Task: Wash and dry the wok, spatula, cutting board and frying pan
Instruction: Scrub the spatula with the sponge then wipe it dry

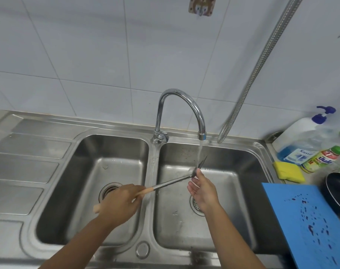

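Centrally, the left hand point(118, 202) grips the spatula point(171, 182) by its wooden handle. The right hand point(202, 189), fingers relaxed, touches its blade under the faucet point(184, 105) stream over the right basin point(242, 171). At lower right lie the blue cutting board point(308, 220) and frying pan point(337, 193).

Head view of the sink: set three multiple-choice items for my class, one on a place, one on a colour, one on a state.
1. Where does the cutting board lie?
A. in the left basin
B. at the right of the sink
C. hung on the wall

2. What colour is the sponge?
A. red
B. yellow
C. white

3. The tap is:
A. running
B. off
C. covered with a cloth

Answers:
1 B, the blue board lies past the sink's right rim.
2 B, its top shows plain yellow.
3 A, water falls from the spout onto the spatula that the left hand grips.
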`<state>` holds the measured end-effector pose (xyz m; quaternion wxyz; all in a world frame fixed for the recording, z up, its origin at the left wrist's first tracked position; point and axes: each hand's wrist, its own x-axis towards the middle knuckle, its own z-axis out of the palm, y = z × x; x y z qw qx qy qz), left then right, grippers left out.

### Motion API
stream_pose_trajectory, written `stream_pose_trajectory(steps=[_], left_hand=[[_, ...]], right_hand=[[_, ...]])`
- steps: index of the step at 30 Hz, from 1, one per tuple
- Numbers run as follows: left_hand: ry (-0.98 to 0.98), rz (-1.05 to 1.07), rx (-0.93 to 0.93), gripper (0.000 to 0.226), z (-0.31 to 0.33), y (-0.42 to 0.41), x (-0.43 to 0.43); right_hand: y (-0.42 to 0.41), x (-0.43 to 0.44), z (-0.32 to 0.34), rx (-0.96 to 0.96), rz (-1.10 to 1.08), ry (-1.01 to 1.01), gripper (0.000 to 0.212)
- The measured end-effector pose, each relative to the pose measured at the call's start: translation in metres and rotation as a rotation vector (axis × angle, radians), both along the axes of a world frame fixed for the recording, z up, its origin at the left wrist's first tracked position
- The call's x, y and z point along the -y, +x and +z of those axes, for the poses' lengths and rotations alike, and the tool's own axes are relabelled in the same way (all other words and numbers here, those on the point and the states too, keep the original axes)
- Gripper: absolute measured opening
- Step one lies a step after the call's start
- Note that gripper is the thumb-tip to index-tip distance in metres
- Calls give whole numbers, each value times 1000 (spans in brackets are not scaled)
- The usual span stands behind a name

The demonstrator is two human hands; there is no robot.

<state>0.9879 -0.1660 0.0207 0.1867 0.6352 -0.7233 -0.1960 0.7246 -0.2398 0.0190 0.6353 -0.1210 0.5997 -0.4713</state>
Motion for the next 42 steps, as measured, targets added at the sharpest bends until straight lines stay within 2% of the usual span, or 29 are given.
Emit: stream_pose_trajectory(steps=[3,5,8,11,15,20,24,26,28,31,33,35,38,42], left_hand=[[149,-25,-27,23,9,-22,14],[224,-18,-66,26,10,-36,22],[340,-4,-245,29,12,-60,30],[372,38,-323,30,13,-65,31],[330,104,-212,19,9,-44,18],[284,176,-60,13,10,-12,-11],[186,206,32,20,11,7,-28],[144,202,40,20,9,16,-32],[119,208,46,19,8,20,-34],[118,214,48,22,8,20,-35],[117,217,46,31,7,20,-35],[100,238,33,33,3,21,-35],[92,250,9,20,1,22,-35],[-1,268,9,28,-5,28,-34]], right_hand=[[7,-3,-1,55,-20,-9,38],[15,-4,2,113,-3,-5,28],[18,-2,13,149,-9,-16,4],[12,2,14,88,39,-31,7],[8,-3,6,-94,127,6,18],[20,-12,-1,-357,323,-1,16],[28,-2,6,-913,453,-143,30],[36,5,18,-1070,468,-243,25],[48,16,26,-1111,480,-382,21],[67,50,31,-1168,515,-581,36],[76,74,38,-1240,542,-651,38],[81,92,42,-1266,563,-679,33],[85,108,43,-1294,562,-707,26],[82,122,46,-1319,531,-728,27]])
